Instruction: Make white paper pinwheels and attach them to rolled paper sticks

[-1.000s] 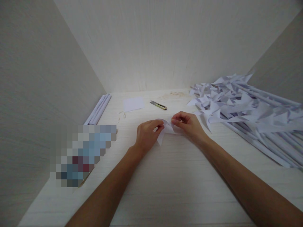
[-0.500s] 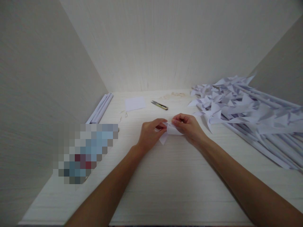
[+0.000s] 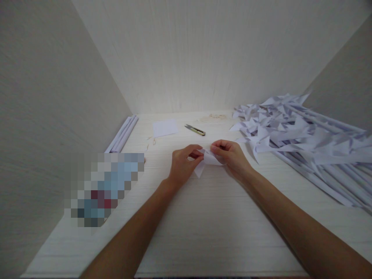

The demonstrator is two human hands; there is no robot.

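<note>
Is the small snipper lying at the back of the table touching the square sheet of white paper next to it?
Apart. The head view shows bare table between the snipper and the square sheet.

The tabletop (image 3: 203,217) is closed in by walls on the left, at the back and on the right. Near its middle the left hand (image 3: 181,164) and right hand (image 3: 231,155) meet, with a small folded paper (image 3: 207,161) between them, pinched by both. Behind the hands lie thread snips (image 3: 195,130), and to the left of those a flat paper square (image 3: 165,127). Farther back, near the rear wall, lies a loose tangle of thread (image 3: 213,116). Along the left wall rest rolled paper tubes (image 3: 122,133), with a blurred-out object (image 3: 106,188) in front of them. On the right, a pile of paper pinwheels (image 3: 293,130) on paper sticks stretches from the back toward the near right edge.
</note>
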